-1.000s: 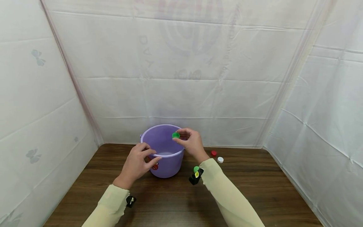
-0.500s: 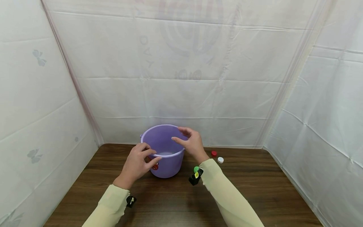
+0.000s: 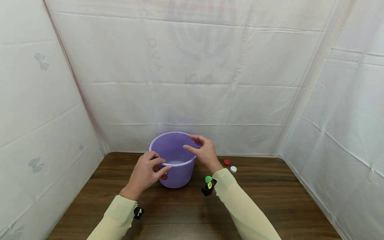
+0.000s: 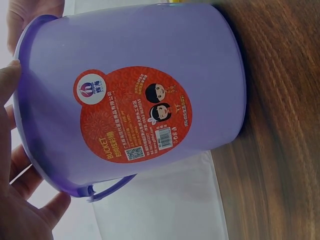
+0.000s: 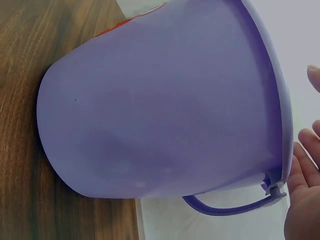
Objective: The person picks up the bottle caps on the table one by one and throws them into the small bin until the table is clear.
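A purple bucket (image 3: pixel 178 176) stands upright on the wooden table in the head view. My left hand (image 3: pixel 143 171) grips its near left rim, thumb outside and fingers over the edge. In the left wrist view the red label (image 4: pixel 137 115) faces that hand. My right hand (image 3: pixel 206 152) hovers at the bucket's right rim with thumb and fingers spread and nothing between them. The right wrist view shows its fingers (image 5: pixel 305 162) beyond the rim. The front wall hides the bottom of the bucket.
Right of the bucket lie a green bottle cap (image 3: pixel 208 179), partly behind the right wrist camera, a red cap (image 3: pixel 226 162) and a white cap (image 3: pixel 233 169). White sheeting (image 3: pixel 192 103) rises behind the table and along both sides. The bucket's handle (image 5: pixel 225 209) hangs at the back.
One second ago my right hand pinched a green bottle cap over the bucket. The cap has left the fingers and is out of sight. The right hand has shifted slightly right; the left has stayed put.
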Motion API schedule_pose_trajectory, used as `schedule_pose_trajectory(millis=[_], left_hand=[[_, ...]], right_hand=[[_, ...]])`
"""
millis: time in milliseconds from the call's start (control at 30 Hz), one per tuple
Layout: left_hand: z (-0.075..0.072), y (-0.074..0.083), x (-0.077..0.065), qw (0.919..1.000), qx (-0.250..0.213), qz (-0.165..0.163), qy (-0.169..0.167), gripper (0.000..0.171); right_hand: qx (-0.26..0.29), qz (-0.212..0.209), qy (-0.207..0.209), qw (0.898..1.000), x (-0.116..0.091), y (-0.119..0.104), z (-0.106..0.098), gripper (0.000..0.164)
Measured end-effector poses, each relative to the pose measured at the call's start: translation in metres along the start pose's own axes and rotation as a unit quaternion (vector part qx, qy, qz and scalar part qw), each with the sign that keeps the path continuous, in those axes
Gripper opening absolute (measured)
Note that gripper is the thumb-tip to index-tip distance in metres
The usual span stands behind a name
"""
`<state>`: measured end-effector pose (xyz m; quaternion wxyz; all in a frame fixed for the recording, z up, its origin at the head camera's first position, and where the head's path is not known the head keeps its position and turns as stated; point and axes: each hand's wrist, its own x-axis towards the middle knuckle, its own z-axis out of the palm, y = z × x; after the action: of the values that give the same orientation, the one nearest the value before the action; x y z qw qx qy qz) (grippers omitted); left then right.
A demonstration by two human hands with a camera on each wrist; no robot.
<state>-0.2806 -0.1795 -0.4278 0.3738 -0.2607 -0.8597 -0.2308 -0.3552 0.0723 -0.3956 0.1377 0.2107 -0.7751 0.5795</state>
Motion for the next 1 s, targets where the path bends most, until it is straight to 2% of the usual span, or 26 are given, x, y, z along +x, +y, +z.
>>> schedule_pose_trajectory(millis=[467,667,833,1000], left_hand=[[0.001,-0.002,0.000,1.0000,-0.003,0.005,0.006,0.024],[0.002,-0.003,-0.001,1.0000,-0.003,-0.001,0.003,0.025],[0.002,-0.003,-0.001,1.0000,-0.005,-0.002,0.004,0.025],[0.003,-0.003,-0.001,0.9999,-0.006,0.000,0.009,0.025]], right_hand=[[0.016,0.020,0.004,1.000,-0.005,0.004,-0.010,0.048],[0.038,0.011,-0.002,0.999,-0.007,0.010,-0.013,0.051],[0.034,0.002,0.001,0.999,-0.009,0.012,-0.016,0.056],[0.024,0.011,0.012,1.000,-0.011,0.013,-0.020,0.054]])
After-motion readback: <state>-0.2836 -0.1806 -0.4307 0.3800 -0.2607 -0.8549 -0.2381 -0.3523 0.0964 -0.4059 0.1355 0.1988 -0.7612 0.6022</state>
